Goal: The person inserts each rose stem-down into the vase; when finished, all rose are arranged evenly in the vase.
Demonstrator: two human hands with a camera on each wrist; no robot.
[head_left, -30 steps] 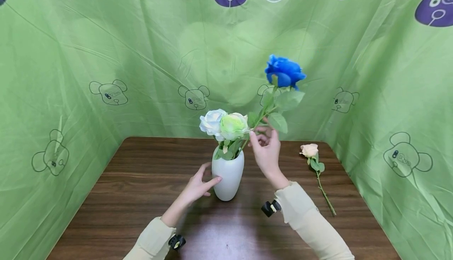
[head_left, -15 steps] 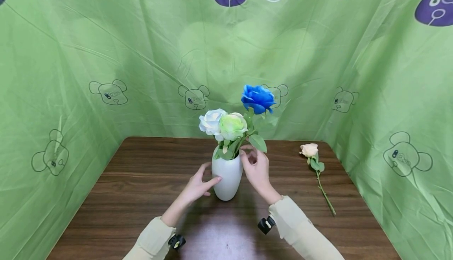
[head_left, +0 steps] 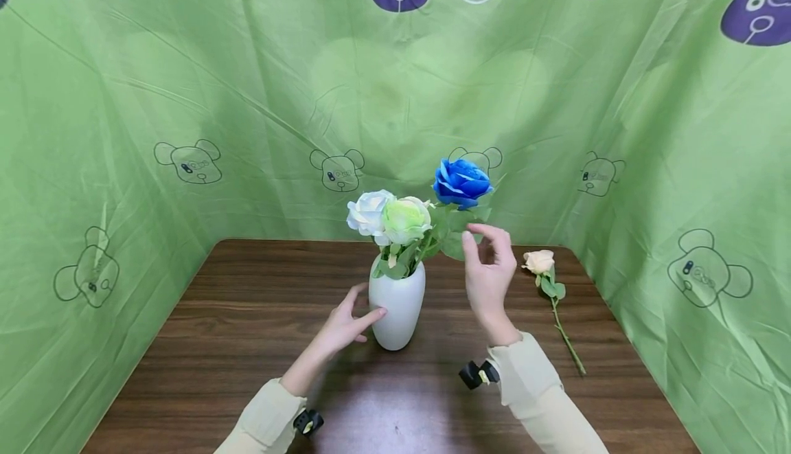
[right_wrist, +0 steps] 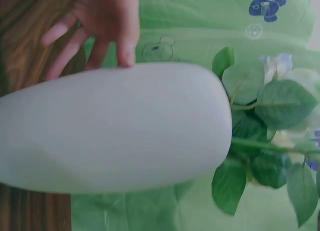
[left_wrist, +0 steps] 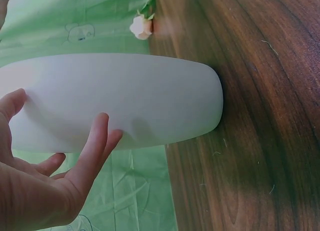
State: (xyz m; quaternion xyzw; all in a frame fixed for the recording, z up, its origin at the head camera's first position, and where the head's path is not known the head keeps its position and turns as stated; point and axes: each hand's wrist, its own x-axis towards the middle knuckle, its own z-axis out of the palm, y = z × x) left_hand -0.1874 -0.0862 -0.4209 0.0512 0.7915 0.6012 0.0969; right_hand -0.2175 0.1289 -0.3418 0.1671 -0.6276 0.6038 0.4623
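A white vase (head_left: 397,306) stands upright on the table. It holds a pale blue rose (head_left: 369,213), a pale green rose (head_left: 406,220) and a blue rose (head_left: 461,183) that leans right and rises above the others. My left hand (head_left: 342,323) touches the vase's left side, thumb on its front, fingers spread and fairly straight; the left wrist view shows the same fingers (left_wrist: 92,151) against the wall. To the right of the vase, my right hand (head_left: 491,272) is raised beside the blue rose's leaves, fingers loosely bent, with no stem between them. The right wrist view does not show my right hand.
A pale peach rose (head_left: 539,262) lies on the wooden table (head_left: 247,316) at the right, its stem (head_left: 568,341) pointing toward the front. Green printed cloth (head_left: 266,97) encloses the back and both sides.
My right hand lowered the blue rose's stem into the vase, let go and moved off to the right. The bloom now leans slightly further right. My left hand stayed on the vase.
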